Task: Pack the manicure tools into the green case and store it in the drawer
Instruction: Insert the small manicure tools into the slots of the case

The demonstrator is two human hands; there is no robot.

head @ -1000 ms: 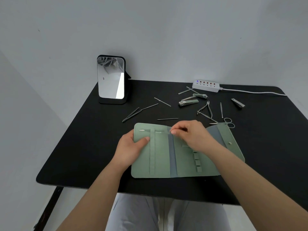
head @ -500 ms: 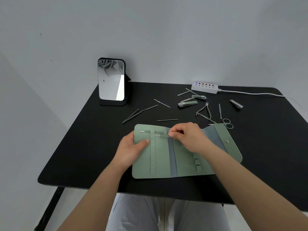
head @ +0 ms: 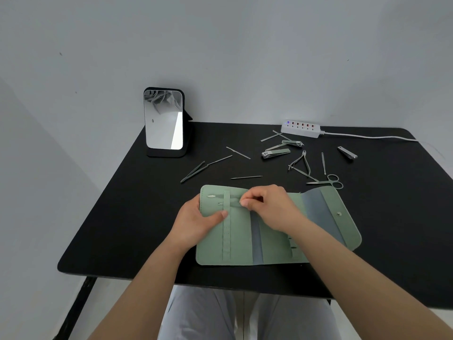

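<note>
The green case [head: 240, 244] lies unfolded on the black table [head: 122, 224] in front of me. My left hand [head: 196, 223] grips its left edge, thumb on the inner face. My right hand [head: 269, 207] pinches a thin metal tool [head: 234, 204] that passes under the case's vertical strap; its tip shows left of the strap. Another small tool tip [head: 210, 196] sits above it. Loose tools lie beyond the case: tweezers [head: 193, 171], a thin pick [head: 246, 177], nail clippers [head: 275, 153], cuticle nippers [head: 300, 161] and scissors [head: 328, 181].
A standing mirror [head: 163, 120] is at the back left of the table. A white power strip [head: 301, 125] with its cord runs along the back right. Another clipper [head: 346, 152] lies far right. Walls close in behind and left. No drawer is in view.
My right hand has slid slightly left, pushing the thin tool further under the strap. The left hand keeps holding the case edge.
</note>
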